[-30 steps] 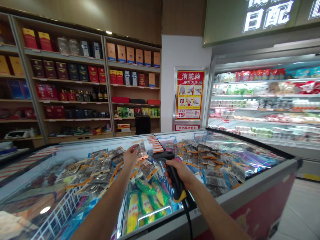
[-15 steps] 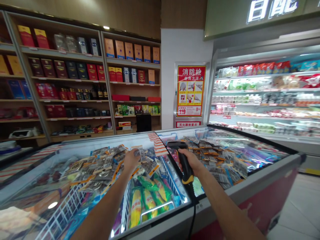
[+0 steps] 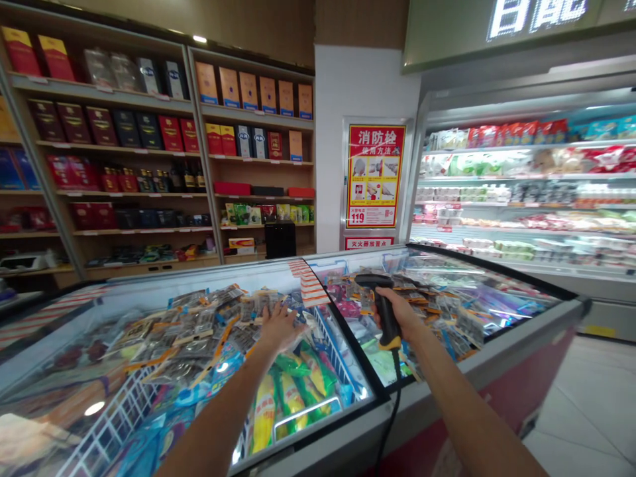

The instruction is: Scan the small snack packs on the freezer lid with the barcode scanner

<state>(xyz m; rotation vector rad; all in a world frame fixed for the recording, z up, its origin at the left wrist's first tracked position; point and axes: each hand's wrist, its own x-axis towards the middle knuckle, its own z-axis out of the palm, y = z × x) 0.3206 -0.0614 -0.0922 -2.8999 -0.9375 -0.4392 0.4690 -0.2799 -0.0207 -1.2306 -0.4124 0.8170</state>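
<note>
Over the left half of the chest freezer (image 3: 342, 434), my left hand (image 3: 279, 328) is open with its fingers spread, palm down over small packaged goods. Beneath and around it lie many clear packets (image 3: 199, 324) with orange and blue edges. Yellow-and-green corn-like packs (image 3: 293, 394) lie in a white wire basket (image 3: 119, 424) section just in front of that hand. My right hand (image 3: 403, 315) is wrapped round the handle of a black-and-yellow barcode scanner (image 3: 386, 315), held above the freezer's right half. The scanner's cable (image 3: 392, 411) hangs down over the front edge.
A black divider (image 3: 348, 331) splits the freezer, with a red-striped strip (image 3: 308, 283) at its far end. Behind stand wooden shelves (image 3: 129, 156) of boxed bottles. A red fire-hydrant poster (image 3: 372, 175) hangs on the wall, and a lit refrigerated display (image 3: 521, 199) is at the right.
My left hand has gone from closed fingers at the packets to spread fingers, a little nearer and to the right. My right hand has shifted slightly right with the scanner. The view has turned slightly.
</note>
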